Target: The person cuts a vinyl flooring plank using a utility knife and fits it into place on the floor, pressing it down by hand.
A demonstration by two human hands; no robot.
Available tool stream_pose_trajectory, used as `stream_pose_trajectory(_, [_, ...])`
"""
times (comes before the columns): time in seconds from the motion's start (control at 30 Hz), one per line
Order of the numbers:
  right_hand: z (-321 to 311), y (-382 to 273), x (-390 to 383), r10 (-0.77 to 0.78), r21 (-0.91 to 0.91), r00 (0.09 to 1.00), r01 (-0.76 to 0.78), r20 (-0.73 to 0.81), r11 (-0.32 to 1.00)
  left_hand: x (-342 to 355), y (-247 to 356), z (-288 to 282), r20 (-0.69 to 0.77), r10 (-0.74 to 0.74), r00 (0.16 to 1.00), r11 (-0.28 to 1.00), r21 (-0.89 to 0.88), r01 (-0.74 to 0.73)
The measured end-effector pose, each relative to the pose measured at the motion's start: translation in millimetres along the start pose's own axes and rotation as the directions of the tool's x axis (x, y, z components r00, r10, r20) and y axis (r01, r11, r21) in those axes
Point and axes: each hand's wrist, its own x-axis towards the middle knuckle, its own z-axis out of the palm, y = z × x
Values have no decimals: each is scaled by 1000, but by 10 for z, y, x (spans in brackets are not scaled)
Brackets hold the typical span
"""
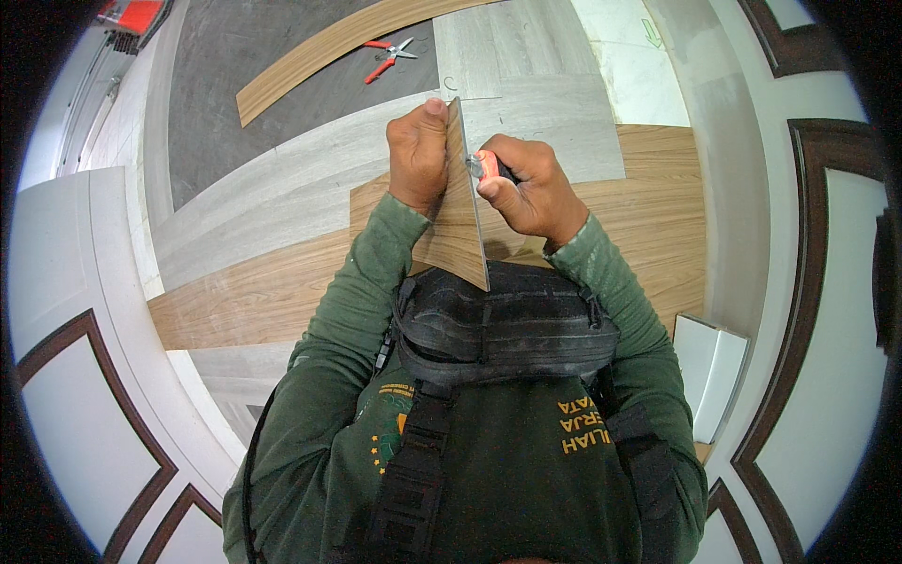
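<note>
My left hand [418, 155] grips a short wood-look floor plank [458, 221] by its far end, holding it up on edge in front of my chest. Its near corner reaches the black bag [507, 320] strapped to my front. In my closed right hand [536, 188] is a red and black utility knife [489, 166]. The knife's metal tip is at the plank's right-hand side; whether it touches cannot be made out. Most of the knife's handle is hidden by my fingers.
Beyond my hands, red-handled snips [390, 58] lie on dark grey underlay [282, 94], beside a long wood-look plank [329, 52]. Grey planks [526, 56] and wood-look planks [254, 291] cover the floor. White panelled surfaces flank both sides; a white box-like object [705, 376] stands at right.
</note>
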Motion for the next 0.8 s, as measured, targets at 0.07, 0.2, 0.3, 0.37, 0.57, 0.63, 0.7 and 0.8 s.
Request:
stream_pose_trajectory(0.07, [3, 3, 11, -9, -2, 1000, 9, -15, 1000, 3, -50, -20, 7, 22, 1000, 1000, 4, -22])
stream_pose_trajectory(0.2, [-15, 127, 104, 26, 8, 992, -25, -127, 1000, -31, -49, 41, 3, 33, 999, 998, 56, -33])
stream_pose_trajectory(0.3, [-45, 209, 140, 178, 214, 964, -135, -198, 967, -70, -25, 111, 52, 57, 997, 998, 38, -59])
stream_pose_trajectory(0.37, [-77, 235, 83, 246, 399, 943, -141, -226, 906, -32, -43, 27, 72, 3, 997, 1000, 17, -4])
stream_pose_trajectory(0.57, [-78, 83, -166, 82, 174, 995, -72, -52, 982, 23, -2, 39, 61, 34, 998, 999, 37, -36])
stream_pose_trajectory(0.63, [-86, 65, -194, 81, 189, 997, -82, 14, 979, 8, -13, 43, 61, 14, 998, 999, 30, -16])
stream_pose_trajectory(0.7, [-68, 98, -224, 61, 176, 998, -65, 27, 982, 21, -54, 27, 59, -28, 998, 1000, 9, 27])
stream_pose_trajectory(0.8, [-91, 95, -202, 32, 131, 999, -37, 37, 991, 37, -79, 46, 52, -11, 999, 1000, -12, 11])
